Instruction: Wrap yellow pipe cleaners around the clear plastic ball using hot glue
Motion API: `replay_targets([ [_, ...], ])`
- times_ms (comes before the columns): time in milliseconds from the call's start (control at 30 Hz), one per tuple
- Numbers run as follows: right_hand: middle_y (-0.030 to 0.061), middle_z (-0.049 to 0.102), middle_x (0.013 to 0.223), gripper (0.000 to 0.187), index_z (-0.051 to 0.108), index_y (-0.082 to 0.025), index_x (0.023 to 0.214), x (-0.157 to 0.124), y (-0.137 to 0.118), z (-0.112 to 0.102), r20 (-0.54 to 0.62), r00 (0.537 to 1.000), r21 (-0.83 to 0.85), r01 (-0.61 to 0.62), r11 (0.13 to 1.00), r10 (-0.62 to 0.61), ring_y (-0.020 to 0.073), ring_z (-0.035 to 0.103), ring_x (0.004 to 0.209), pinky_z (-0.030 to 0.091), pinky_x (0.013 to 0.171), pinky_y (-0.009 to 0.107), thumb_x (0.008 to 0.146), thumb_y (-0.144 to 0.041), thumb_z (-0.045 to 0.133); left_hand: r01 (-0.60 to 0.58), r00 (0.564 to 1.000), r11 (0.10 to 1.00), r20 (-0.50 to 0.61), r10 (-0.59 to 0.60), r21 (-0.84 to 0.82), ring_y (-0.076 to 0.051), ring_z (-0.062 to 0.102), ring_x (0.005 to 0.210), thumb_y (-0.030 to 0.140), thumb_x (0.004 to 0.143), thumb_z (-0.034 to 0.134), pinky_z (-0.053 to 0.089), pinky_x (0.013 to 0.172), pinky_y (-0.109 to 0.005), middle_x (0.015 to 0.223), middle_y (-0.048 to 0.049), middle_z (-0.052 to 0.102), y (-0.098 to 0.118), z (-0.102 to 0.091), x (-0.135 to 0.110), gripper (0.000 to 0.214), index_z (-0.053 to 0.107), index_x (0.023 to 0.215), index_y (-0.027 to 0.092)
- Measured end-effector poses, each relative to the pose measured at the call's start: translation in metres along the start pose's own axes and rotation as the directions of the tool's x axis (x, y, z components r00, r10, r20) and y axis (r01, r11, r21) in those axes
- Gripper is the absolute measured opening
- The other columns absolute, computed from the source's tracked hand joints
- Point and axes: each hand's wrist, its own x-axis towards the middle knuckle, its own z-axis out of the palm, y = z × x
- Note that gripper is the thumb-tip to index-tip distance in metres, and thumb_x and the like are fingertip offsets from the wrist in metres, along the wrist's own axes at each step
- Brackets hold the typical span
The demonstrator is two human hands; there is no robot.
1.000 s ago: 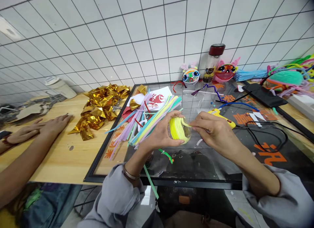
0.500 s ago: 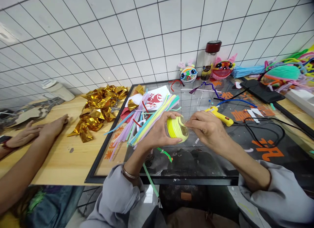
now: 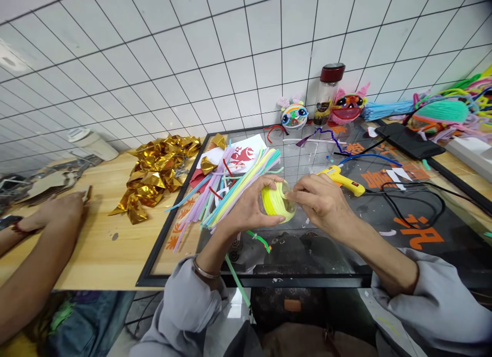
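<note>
A clear, rounded plastic ball (image 3: 291, 212) is partly covered by rows of yellow pipe cleaner (image 3: 273, 201). My left hand (image 3: 255, 203) grips it from the left, thumb below and fingers over the top. On the ball's right side, my right hand (image 3: 321, 199) pinches what looks like the loose end of the yellow strand; its fingertips partly hide that end. Just behind my right hand lies a yellow glue gun (image 3: 342, 180). Left of the ball, a bundle of pastel pipe cleaners (image 3: 240, 188) is spread on the glass-topped board (image 3: 292, 265).
Gold foil (image 3: 154, 167) lies left of the board, near a co-worker's hands (image 3: 57, 211). Two decorated animal faces (image 3: 294, 116) and a bottle (image 3: 327, 96) stand along the tiled wall. A phone (image 3: 413, 141), black cable (image 3: 415, 226) and more pipe cleaners (image 3: 442, 116) are at right.
My right fingertips have moved slightly left, closer against the ball. My left hand keeps its hold. The co-worker's hands have shifted left and closer to their body.
</note>
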Motion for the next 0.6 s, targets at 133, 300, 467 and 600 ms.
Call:
replay_targets([
  [133,0.0035,0.067,0.081,0.030,0.072,-0.021,0.091,0.0001,-0.0001,0.0033,-0.042,0.999,-0.045,0.021,0.999,-0.023,0.0165,0.052,0.074,0.032,0.069,0.031,0.091,-0.002,0.049,0.003,1.000,1.000,0.003,-0.003,0.024,-0.030,0.056,0.129,0.031,0.066,0.087,0.041,0.112,-0.050,0.133,-0.0126,0.059,0.0008,-0.0009,0.0002,0.057,0.049,0.107,0.023],
  [300,0.0041,0.067,0.080,0.028,0.070,-0.019,0.086,0.0011,0.0002,0.0045,-0.084,0.993,-0.079,0.080,0.994,-0.087,0.0166,0.051,0.073,0.032,0.068,0.032,0.092,-0.002,0.049,-0.024,1.000,0.999,0.010,0.024,0.026,-0.030,0.057,0.128,0.029,0.066,0.087,0.042,0.111,-0.049,0.133,-0.0128,0.059,0.0012,-0.0011,0.0005,0.056,0.048,0.106,0.022],
  [467,0.0031,0.067,0.081,0.029,0.069,-0.021,0.086,-0.0007,0.0020,0.0062,-0.080,0.993,-0.075,0.077,0.994,-0.083,0.0162,0.050,0.075,0.031,0.069,0.031,0.092,-0.001,0.049,-0.015,1.000,0.999,0.012,0.014,0.030,-0.030,0.057,0.129,0.029,0.066,0.086,0.042,0.112,-0.049,0.134,-0.0128,0.059,-0.0005,-0.0008,-0.0003,0.057,0.048,0.108,0.022],
  [600,0.0026,0.066,0.081,0.028,0.069,-0.021,0.087,-0.0008,0.0026,0.0072,-0.091,0.993,-0.065,0.073,0.995,-0.079,0.0157,0.049,0.074,0.031,0.069,0.031,0.091,-0.001,0.050,-0.011,1.000,1.000,0.004,0.011,0.005,-0.030,0.056,0.129,0.029,0.066,0.086,0.042,0.111,-0.050,0.135,-0.0130,0.057,-0.0027,0.0004,-0.0012,0.063,0.047,0.115,0.023],
])
